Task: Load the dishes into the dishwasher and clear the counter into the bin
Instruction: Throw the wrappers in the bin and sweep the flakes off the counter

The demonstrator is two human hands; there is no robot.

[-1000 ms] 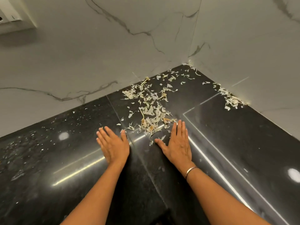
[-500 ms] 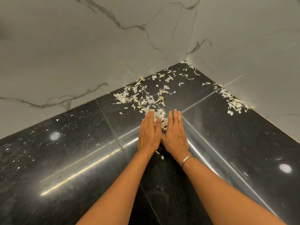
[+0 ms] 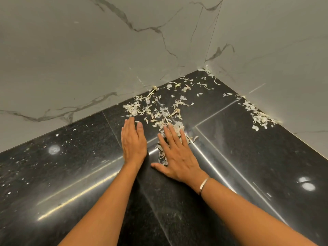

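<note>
Peels litter the black counter; right hand lies flat, fingers spread, on them, left hand flat beside.

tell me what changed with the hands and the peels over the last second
The hands came together around the main peel pile, then parted again: left hand sits flat to the left, right hand lies spread over bunched peels. Nothing is gripped. The scraps by the right wall and in the corner stayed put.

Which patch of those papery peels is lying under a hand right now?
The middle patch, in front of the person: the right hand lies flat over its near edge. The patch along the right wall and the bits in the far corner lie untouched.
</note>
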